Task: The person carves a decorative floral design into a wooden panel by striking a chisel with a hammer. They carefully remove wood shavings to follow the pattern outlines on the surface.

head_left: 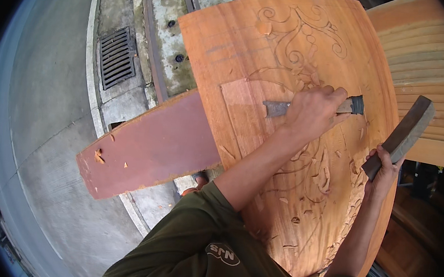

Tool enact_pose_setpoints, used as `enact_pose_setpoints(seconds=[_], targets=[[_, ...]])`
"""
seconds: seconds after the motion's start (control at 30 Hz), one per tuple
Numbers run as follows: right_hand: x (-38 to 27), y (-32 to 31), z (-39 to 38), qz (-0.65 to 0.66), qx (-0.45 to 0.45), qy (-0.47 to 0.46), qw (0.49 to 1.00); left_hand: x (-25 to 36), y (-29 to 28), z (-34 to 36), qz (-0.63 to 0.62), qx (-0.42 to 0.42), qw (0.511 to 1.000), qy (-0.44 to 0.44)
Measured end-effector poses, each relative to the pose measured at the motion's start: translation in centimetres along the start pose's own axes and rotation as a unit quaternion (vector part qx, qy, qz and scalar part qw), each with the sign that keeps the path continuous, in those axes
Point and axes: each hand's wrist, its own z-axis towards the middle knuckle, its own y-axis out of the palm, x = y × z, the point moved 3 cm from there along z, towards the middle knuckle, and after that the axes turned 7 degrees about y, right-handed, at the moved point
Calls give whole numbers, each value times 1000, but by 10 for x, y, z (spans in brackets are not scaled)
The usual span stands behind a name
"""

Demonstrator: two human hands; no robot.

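My left hand (314, 110) is closed around a chisel (277, 110), held low across a broad wooden panel (215, 46). Its flat metal blade points left, and the dark wrapped end of the handle points right. Beside the panel's right edge, my right hand (384, 167) grips a thick wooden striking block (408, 128) near its lower end, tilted up and away to the right. Scroll and leaf outlines are carved or drawn on the panel, and curled wood shavings (322, 176) lie over its middle and right side. The block and chisel are apart.
A reddish-brown board (162, 143) juts out left from beneath the panel. A ribbed wooden piece (429, 68) stands at the far right, with dark clutter below. At left are a metal drain grate (117, 58), a concrete kerb and a grey road (47, 104).
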Motion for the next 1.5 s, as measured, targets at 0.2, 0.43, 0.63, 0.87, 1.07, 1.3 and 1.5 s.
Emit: enact_pose_setpoints(seconds=[0.2,0.43,0.63,0.87,1.07,1.3,1.5], targets=[[23,22,-31,-176,-155,-19,972,-5,1,-1,7,-13,1000,-9],[-4,27,-5,101,50,53,992,-5,5,-3,4,-25,1000,-7],[-6,17,-19,-251,-145,-53,956,-9,2,-5,3,-21,1000,-1],[14,34,-37,-64,-97,42,992,-7,-7,-5,-24,-5,1000,-15],[-6,-13,11,-75,-57,11,996,-8,-4,-3,-8,-20,1000,-17],[14,29,-38,-217,-160,-27,963,-12,-10,-9,-4,-24,999,-30],[-13,16,0,72,47,26,996,-10,-6,-7,-6,-19,1000,-24]])
